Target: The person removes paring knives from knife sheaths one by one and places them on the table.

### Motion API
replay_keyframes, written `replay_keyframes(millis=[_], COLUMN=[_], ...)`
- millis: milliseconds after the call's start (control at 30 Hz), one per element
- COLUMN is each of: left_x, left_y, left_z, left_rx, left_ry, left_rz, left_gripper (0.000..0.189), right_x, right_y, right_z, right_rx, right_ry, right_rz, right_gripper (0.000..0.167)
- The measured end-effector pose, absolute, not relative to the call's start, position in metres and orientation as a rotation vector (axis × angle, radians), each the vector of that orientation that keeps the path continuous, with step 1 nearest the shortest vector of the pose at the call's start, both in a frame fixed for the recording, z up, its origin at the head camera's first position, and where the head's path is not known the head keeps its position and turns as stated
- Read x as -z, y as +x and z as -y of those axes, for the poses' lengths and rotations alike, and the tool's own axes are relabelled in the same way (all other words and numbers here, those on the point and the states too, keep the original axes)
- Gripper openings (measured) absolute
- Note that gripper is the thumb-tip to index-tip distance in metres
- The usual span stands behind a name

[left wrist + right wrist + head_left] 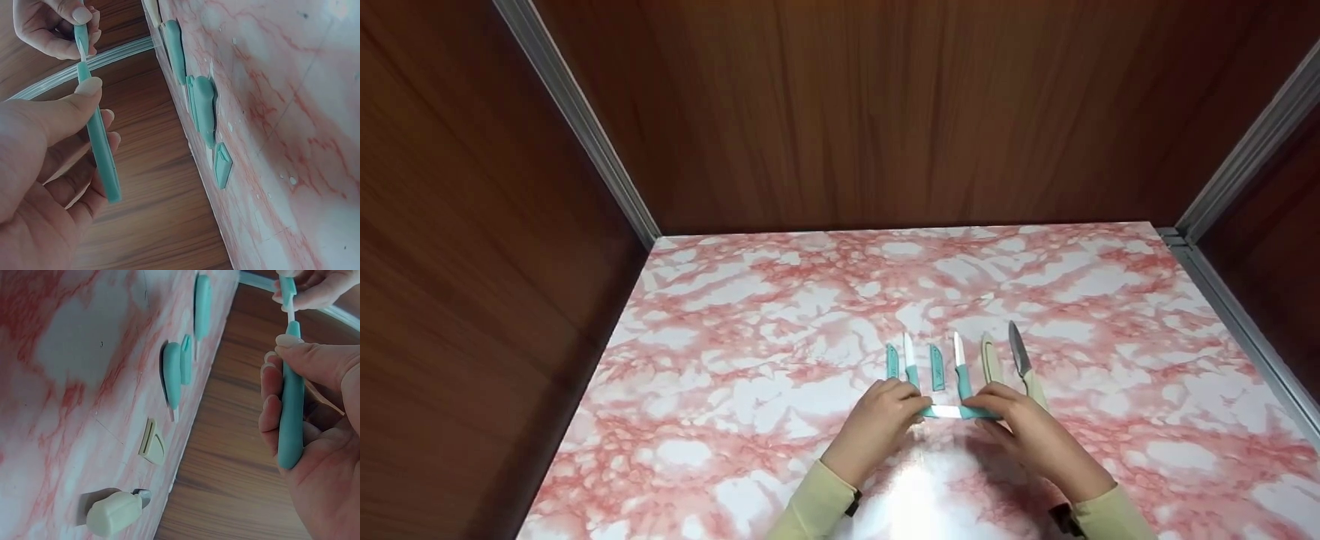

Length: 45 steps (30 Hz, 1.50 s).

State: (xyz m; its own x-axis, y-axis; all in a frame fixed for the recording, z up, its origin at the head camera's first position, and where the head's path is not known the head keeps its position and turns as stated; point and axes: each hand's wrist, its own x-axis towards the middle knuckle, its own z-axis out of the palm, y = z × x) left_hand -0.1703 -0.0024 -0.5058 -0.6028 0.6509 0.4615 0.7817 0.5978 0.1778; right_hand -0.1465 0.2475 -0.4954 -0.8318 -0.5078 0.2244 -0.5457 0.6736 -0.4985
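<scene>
In front of the person, both hands hold a small teal-handled paring knife [946,412] roughly level. Its handle [291,410] lies in the right hand [1016,416], with the thumb pressed along it. The left hand [881,412] pinches a teal blade sheath [103,152] between thumb and fingers. Part of the white blade shows bare between sheath and handle; the sheath hides its tip. Just beyond the hands lie two more teal paring knives, one on the left [911,373] and another on the right [964,382], with two teal sheaths, left [892,361] and middle [937,367].
Right of the teal knives are a cream sheath [990,358] and a larger cream-handled knife [1020,349] with a dark bare blade. These blades point toward the back. The red-and-white marbled table [720,330] is bounded by wooden panels [840,112] at the back and sides.
</scene>
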Motion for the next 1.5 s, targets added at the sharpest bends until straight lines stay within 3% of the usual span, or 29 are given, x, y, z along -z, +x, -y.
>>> replay_keyframes(millis=[1500], left_x=[0.509], left_y=[-0.1702], left_z=[0.0086], left_rx=[0.527], left_ry=[-1.133], left_rz=[2.538], left_gripper=[0.024], right_x=[0.4998], right_y=[-0.1458], right_z=[-0.2552], right_rx=[-0.936], right_ry=[0.873], right_rz=[2.805], right_gripper=[0.035])
